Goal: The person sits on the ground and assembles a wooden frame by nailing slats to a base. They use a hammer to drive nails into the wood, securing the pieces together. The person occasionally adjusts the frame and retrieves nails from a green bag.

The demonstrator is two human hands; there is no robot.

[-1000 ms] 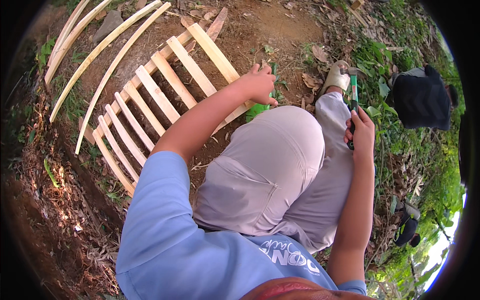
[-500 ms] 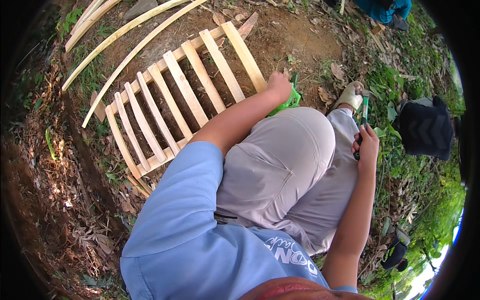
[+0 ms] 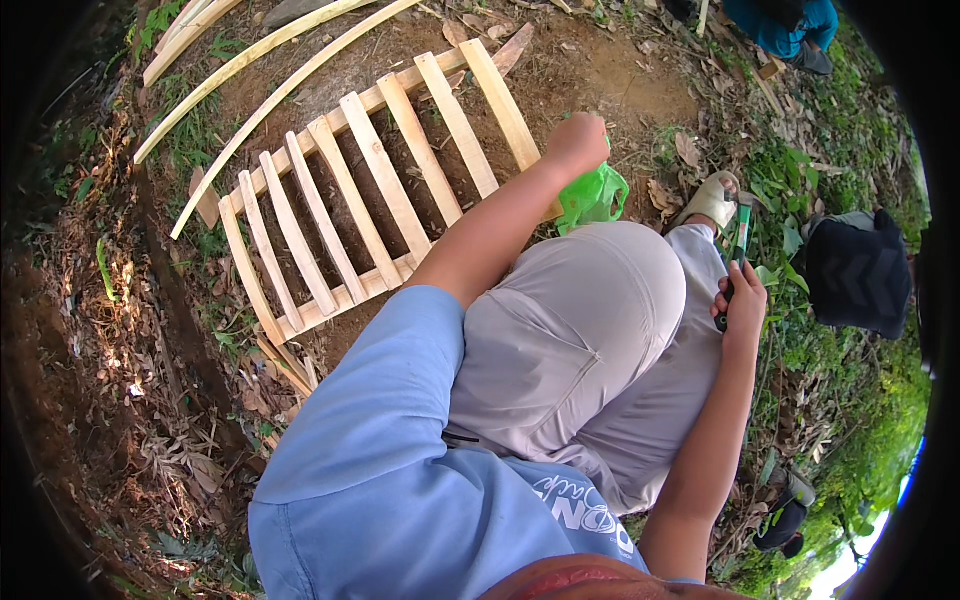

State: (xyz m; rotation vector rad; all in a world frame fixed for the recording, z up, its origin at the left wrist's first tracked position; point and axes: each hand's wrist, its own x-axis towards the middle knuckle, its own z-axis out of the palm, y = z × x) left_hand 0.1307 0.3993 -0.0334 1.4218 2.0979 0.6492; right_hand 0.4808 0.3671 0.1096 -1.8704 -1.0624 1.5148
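My left hand [image 3: 578,146] is closed at the top of a thin green plastic bag [image 3: 594,200], which hangs below it beside my raised knee. What the bag contains cannot be made out. To the right, my right hand [image 3: 742,300] grips the dark handle of a hammer [image 3: 743,232], its head pointing up and away from me, close to my sandalled foot [image 3: 713,200]. Left of my left arm lies a wooden frame [image 3: 386,175] on the ground, made of several pale slats across two long rails. My left forearm passes over its near right part.
Long curved wooden strips [image 3: 290,85] lie beyond the frame at the far left. A person in teal [image 3: 785,30] crouches at the far right. A black cloth item with chevrons [image 3: 858,275] is at the right, among green plants. Dry leaves and bare soil surround me.
My left hand has risen slightly away from me and to the right, and more of the green bag shows beneath it. The right hand still holds the hammer, slightly shifted in view.
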